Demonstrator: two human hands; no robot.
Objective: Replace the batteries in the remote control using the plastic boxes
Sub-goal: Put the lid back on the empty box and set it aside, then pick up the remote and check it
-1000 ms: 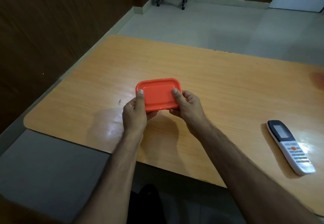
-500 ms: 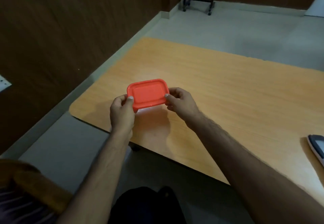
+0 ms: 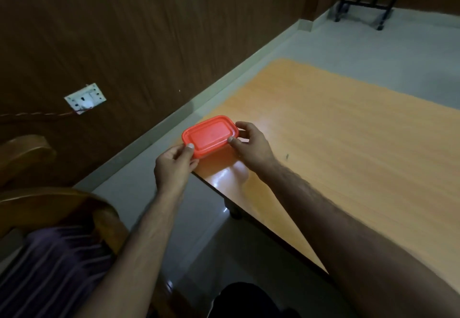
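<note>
Head view shows the left hand [image 3: 174, 165] pinching the near-left corner of the box [image 3: 210, 136], thumb on its orange lid, fingers curled beneath. That box sits over the desk's [image 3: 348, 143] near-left corner, apparently held just above it. On its right end the right hand [image 3: 250, 143] pinches the lid rim between thumb and fingers. Judging by this, the lid is not yet off; next comes prying one corner up. No remote shows.

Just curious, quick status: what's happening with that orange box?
Left hand and right hand grip the orange box at its ends. Lid on, over the table corner. Nothing in the way.
</note>
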